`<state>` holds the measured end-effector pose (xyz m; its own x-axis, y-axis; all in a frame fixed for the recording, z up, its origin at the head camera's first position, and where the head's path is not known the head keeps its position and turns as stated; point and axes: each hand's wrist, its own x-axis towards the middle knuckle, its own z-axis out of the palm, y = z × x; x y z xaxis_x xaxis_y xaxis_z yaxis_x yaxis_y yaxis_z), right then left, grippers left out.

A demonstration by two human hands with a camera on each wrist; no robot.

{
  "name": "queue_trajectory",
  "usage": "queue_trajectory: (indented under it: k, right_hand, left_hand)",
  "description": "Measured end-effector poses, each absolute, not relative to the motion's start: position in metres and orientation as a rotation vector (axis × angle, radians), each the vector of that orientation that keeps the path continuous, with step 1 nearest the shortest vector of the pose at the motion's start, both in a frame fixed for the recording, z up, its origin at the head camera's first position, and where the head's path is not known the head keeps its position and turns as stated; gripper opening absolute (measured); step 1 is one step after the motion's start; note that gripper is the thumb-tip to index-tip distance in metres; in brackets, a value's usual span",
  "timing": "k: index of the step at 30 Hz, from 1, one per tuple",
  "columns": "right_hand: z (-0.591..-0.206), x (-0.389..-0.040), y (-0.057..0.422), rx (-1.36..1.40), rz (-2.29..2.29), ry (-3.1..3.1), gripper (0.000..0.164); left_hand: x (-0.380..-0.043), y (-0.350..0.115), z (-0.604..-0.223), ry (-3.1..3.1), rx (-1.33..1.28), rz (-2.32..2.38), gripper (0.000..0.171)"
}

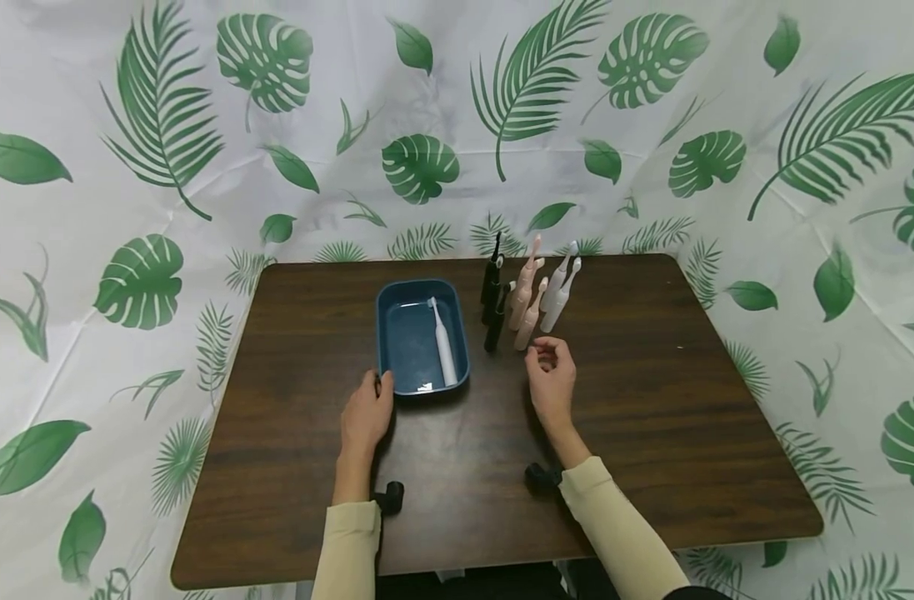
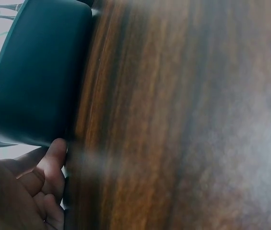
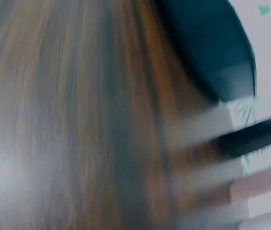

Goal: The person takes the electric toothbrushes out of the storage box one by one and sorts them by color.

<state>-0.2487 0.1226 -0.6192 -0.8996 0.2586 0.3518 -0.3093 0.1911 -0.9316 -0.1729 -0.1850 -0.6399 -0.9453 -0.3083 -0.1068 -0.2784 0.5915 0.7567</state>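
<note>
My left hand [image 1: 367, 414] holds the near left corner of a blue tray [image 1: 385, 333], fingers curled against its outside in the left wrist view. Inside the tray a white electric toothbrush [image 1: 444, 346] lies lengthwise, head toward the back. Just in front of a standing pink electric toothbrush [image 1: 528, 323] is my right hand [image 1: 552, 379], its fingers loosely bent with nothing seen in them. Whether a fingertip touches that brush cannot be told. The right wrist view barely catches this hand.
Right of the tray stand several upright electric toothbrushes: black ones [image 1: 495, 321], further pink ones [image 1: 521, 296] and white ones [image 1: 561, 298]. They are close together on the brown wooden table [image 1: 651, 400]. Behind the table hangs a leaf-patterned white sheet [image 1: 337, 217].
</note>
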Motion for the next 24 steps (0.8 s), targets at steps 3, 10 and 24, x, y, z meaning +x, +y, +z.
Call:
queue_trajectory:
  k: [3, 10, 24]
  right_hand:
    - [-0.612, -0.243, 0.111, 0.107, 1.774, -2.027, 0.018]
    - [-0.596, -0.234, 0.083, 0.297, 1.839, -1.981, 0.019]
    - [-0.566, -0.233, 0.03, 0.515, 1.564, -2.593, 0.036]
  left_hand:
    - [-0.172, -0.185, -0.641, -2.769, 0.505, -1.307, 0.065]
    - [-0.173, -0.186, -0.644, -2.725, 0.493, -1.314, 0.074]
    - [-0.171, -0.186, -0.648, -2.705, 0.494, -1.275, 0.062]
